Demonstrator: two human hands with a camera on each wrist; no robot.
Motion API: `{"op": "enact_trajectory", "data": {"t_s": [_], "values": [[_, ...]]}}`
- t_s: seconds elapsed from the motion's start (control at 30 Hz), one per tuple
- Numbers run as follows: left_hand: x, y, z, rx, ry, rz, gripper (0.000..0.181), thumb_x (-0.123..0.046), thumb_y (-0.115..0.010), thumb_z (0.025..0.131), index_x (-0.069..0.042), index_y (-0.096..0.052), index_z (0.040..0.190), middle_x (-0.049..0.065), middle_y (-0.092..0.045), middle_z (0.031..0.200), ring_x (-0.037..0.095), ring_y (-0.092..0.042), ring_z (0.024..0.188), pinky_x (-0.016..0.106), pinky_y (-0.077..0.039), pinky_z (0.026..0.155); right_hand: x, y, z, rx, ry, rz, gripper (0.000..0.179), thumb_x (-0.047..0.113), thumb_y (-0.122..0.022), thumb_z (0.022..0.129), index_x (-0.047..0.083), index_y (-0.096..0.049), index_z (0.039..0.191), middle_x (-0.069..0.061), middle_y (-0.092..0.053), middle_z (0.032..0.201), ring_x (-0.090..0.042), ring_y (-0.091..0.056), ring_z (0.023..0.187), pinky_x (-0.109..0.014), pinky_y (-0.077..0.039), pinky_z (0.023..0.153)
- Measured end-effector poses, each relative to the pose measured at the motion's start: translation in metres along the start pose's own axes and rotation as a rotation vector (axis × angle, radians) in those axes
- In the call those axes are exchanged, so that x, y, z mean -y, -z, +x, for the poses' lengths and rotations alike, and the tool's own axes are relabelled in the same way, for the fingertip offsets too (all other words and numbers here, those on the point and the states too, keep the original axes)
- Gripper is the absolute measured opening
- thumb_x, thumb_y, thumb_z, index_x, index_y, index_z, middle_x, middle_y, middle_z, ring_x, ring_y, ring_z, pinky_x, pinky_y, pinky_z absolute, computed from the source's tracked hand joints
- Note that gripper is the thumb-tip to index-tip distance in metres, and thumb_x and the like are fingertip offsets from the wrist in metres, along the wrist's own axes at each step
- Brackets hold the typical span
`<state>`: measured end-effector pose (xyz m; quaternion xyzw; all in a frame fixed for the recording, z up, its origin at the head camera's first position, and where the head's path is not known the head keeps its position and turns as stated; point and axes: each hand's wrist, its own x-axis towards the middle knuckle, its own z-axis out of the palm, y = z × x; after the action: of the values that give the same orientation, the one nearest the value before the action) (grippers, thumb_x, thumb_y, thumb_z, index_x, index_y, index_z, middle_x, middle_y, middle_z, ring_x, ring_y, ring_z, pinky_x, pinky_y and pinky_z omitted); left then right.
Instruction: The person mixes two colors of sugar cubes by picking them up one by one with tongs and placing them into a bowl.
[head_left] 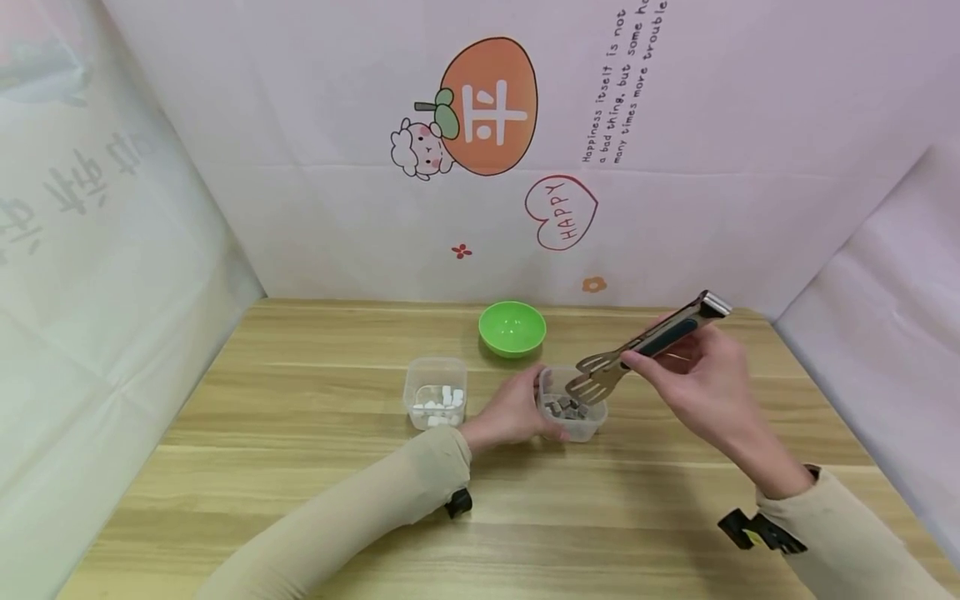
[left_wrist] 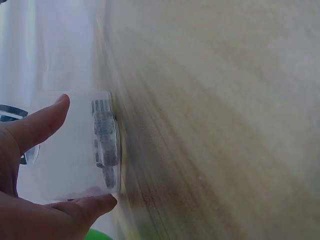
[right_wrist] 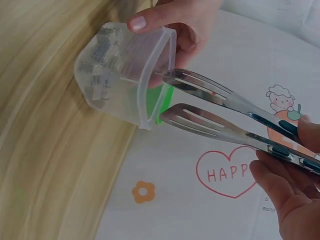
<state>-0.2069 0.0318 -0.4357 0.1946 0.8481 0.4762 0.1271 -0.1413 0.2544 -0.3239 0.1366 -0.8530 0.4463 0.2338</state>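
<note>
My left hand (head_left: pixel 513 410) grips a clear plastic container (head_left: pixel 576 430) from its left side, thumb on the near wall and fingers on the far one. Small dark grey cubes (head_left: pixel 564 407) lie in its bottom; through the wall they show as a dark band in the left wrist view. My right hand (head_left: pixel 705 379) holds metal tongs (head_left: pixel 660 336) with dark grips, pinched between thumb and fingers. The slotted heads (right_wrist: pixel 195 120) of the tongs stand apart at the container's mouth in the right wrist view, with nothing between them.
A second clear container (head_left: pixel 435 372) with small white cubes (head_left: pixel 447 397) stands to the left of my left hand. Behind the two containers sits a green bowl (head_left: pixel 512 328). The wooden table (head_left: pixel 315 467) ends at a printed white backdrop (head_left: pixel 337 225), with white sheets at both sides.
</note>
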Motion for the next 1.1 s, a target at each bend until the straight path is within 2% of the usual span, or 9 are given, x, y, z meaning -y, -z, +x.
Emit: {"op": "enact_trajectory", "data": {"t_s": [0.2, 0.63, 1.1], "values": [[0.000, 0.001, 0.000, 0.005, -0.020, -0.004, 0.095, -0.010, -0.103, 0.061, -0.005, -0.054, 0.143, 0.009, -0.067, 0.127, 0.023, -0.064, 0.112, 0.038, -0.054, 0.104, -0.006, -0.010, 0.000, -0.022, 0.008, 0.027, 0.033, -0.005, -0.086, 0.084, -0.004, -0.065, 0.109, -0.014, -0.073, 0.094, -0.002, -0.071, 0.084, -0.016, -0.060, 0.077], [0.001, 0.003, -0.001, 0.005, -0.051, 0.000, 0.091, -0.011, -0.103, 0.063, -0.008, -0.056, 0.142, 0.005, -0.068, 0.129, 0.021, -0.064, 0.117, 0.036, -0.051, 0.107, -0.015, -0.027, -0.001, -0.024, 0.044, 0.036, 0.032, -0.005, -0.088, 0.082, -0.003, -0.067, 0.106, -0.010, -0.074, 0.090, -0.004, -0.071, 0.081, -0.018, -0.061, 0.074], [0.004, 0.001, -0.004, -0.018, -0.026, -0.060, 0.092, -0.007, -0.103, 0.062, -0.010, -0.058, 0.142, 0.007, -0.068, 0.135, 0.022, -0.063, 0.124, 0.036, -0.049, 0.111, -0.021, -0.034, -0.003, -0.029, 0.043, 0.030, 0.032, -0.003, -0.088, 0.083, 0.000, -0.068, 0.108, -0.008, -0.075, 0.092, -0.003, -0.071, 0.081, -0.017, -0.061, 0.073]]}}
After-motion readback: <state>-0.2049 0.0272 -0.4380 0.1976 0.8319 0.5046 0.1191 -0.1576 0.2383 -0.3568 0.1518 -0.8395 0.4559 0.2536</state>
